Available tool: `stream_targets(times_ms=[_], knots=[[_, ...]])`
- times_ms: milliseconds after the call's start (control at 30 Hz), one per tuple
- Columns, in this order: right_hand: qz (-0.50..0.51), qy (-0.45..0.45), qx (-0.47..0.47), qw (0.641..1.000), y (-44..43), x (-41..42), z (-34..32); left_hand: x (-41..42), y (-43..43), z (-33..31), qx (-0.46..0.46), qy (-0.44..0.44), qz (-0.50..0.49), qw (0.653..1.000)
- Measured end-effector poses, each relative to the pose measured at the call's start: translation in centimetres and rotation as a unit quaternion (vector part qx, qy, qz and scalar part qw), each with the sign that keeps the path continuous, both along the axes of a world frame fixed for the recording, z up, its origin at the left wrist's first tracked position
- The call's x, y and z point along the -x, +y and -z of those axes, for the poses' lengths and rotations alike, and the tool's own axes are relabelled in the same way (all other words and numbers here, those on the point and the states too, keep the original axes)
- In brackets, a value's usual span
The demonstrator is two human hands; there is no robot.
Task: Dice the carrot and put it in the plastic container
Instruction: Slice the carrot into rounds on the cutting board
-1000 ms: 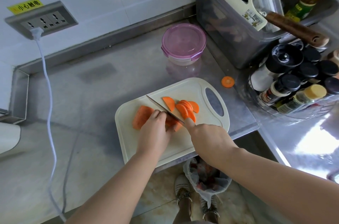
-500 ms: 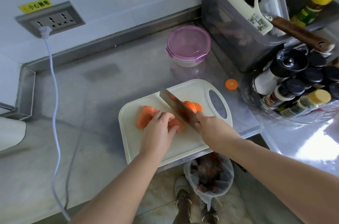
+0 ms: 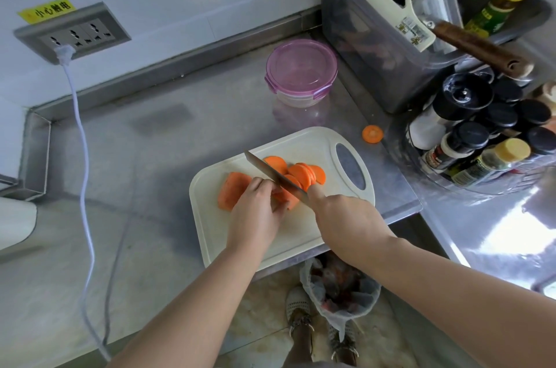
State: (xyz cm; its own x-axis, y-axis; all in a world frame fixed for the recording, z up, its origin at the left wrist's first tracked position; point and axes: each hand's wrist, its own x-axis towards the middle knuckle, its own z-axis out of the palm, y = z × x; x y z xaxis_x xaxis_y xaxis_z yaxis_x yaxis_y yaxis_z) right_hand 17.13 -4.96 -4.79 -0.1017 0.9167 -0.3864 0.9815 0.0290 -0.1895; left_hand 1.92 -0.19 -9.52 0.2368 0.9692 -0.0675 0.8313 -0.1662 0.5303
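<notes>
Steel counter (image 3: 150, 175): right hand (image 3: 346, 217) gripping knife (image 3: 270, 172)

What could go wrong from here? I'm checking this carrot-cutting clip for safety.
1. The left hand pins the carrot with fingertips right beside the knife; a slip could nick them.
2. The cutting board overhangs the counter edge above the bin, so pressure there might tip it.
3. The plastic container is lidded, delaying transfer.

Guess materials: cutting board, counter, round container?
Cutting board: looks like matte cream plastic, with a moulded grey handle slot. Counter: probably brushed stainless steel, going by its dull reflections and folded edge. Round container: translucent purple clip lid, likely plastic; clear base, plastic or glass unclear.
</notes>
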Motion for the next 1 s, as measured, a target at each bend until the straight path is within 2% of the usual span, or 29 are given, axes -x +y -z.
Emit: stream_targets(times_ms=[400, 767, 1000], knots=[[-0.012, 0.018, 0.019, 1.0, 0.0, 0.1, 0.1, -0.1, 0.1, 0.2, 0.002, 0.018, -0.005, 1.0], [-0.055, -0.008, 0.032, 0.998, 0.2, 0.3, 0.2, -0.1, 0.2, 0.3, 0.003, 0.029, -0.003, 1.0], [-0.043, -0.004, 0.058, 0.997, 0.8, 0.6, 1.7, -0.1, 0.1, 0.0, -0.004, 0.044, 0.006, 0.999]])
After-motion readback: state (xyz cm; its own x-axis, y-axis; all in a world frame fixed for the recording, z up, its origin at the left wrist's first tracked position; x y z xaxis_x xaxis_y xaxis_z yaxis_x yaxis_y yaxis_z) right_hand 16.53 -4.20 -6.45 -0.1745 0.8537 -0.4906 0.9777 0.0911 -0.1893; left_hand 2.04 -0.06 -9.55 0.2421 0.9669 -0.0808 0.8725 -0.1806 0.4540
